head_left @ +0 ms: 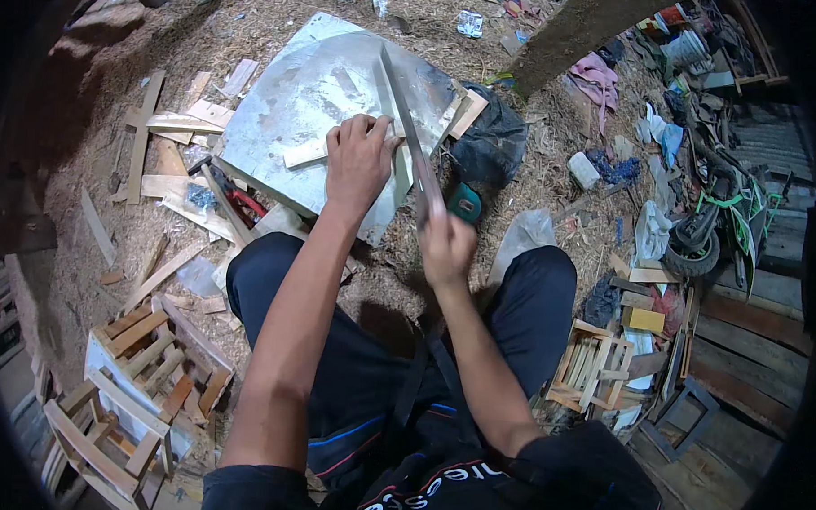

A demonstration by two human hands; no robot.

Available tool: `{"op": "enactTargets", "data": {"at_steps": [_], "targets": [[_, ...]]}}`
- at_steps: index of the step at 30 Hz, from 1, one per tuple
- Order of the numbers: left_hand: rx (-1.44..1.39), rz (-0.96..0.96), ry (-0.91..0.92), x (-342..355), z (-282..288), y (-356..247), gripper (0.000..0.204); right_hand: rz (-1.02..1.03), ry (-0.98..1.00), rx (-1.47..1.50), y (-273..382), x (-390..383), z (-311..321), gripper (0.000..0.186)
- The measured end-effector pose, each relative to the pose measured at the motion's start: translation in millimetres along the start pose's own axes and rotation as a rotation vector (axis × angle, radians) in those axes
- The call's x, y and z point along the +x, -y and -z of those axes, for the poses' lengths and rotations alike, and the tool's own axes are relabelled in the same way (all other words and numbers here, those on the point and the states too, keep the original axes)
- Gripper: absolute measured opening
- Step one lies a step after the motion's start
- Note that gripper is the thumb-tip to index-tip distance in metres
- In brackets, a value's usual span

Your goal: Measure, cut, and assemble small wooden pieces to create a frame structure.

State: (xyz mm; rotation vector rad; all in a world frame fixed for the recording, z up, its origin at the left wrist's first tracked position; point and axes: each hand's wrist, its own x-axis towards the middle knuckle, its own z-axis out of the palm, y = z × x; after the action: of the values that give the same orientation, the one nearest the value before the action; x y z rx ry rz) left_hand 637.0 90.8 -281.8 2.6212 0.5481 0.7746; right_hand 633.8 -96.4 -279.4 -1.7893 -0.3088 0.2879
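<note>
A low work surface covered with a grey metal sheet (283,89) stands in front of my knees. Across it lies a pale wooden strip (305,153), and my left hand (356,159) is closed over it, hiding its middle. In my right hand (449,249) is a handsaw (402,106), gripped at its near end, with the long blade pointing away from me. The blade runs just right of my left fingers, beside the strip. Whether its teeth touch the wood I cannot tell. Short wood pieces (467,113) rest at the right edge of the sheet.
Left of the work surface are scattered wood offcuts (163,185) and a red-handled tool (246,203). A black plastic bag (493,141) and a teal object (465,203) lie to its right. Small wooden frames (110,433) stand lower left, a wooden crate (588,365) at right. A thick post (577,36) rises beyond.
</note>
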Motion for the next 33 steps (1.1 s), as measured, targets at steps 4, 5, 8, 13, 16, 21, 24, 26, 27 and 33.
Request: {"op": "enactTargets", "data": {"at_steps": [4, 5, 8, 13, 16, 21, 24, 26, 27, 33], "targets": [[0.016, 0.012, 0.015, -2, -4, 2, 0.033, 0.010, 0.010, -0.038, 4, 7, -1, 0.048], [0.030, 0.016, 0.017, -7, -3, 5, 0.033, 0.039, -0.008, -0.053, -9, -24, 8, 0.049], [0.014, 0.019, 0.031, -7, -1, 4, 0.033, -0.062, -0.007, 0.109, -6, -98, 46, 0.047], [0.020, 0.014, 0.020, -3, -4, -1, 0.034, -0.031, -0.005, 0.104, -10, 1, -5, 0.052], [0.014, 0.005, 0.022, -6, -3, 2, 0.034, 0.087, -0.042, -0.047, 3, -3, -7, 0.052], [0.046, -0.006, 0.015, -6, -5, 5, 0.032, -0.124, 0.050, 0.185, -4, -94, 55, 0.043], [0.062, 0.011, 0.016, -9, -2, 6, 0.032, -0.117, 0.007, -0.019, 8, -58, 27, 0.049], [0.049, -0.003, 0.004, -3, -8, 5, 0.032, -0.031, 0.047, 0.073, -1, 0, 0, 0.052], [0.037, -0.002, 0.008, 0, -8, 3, 0.032, -0.037, 0.048, 0.076, 0, 0, 0, 0.052], [0.058, 0.016, 0.040, -5, -3, 4, 0.033, -0.171, 0.019, 0.204, -5, -98, 52, 0.048]]}}
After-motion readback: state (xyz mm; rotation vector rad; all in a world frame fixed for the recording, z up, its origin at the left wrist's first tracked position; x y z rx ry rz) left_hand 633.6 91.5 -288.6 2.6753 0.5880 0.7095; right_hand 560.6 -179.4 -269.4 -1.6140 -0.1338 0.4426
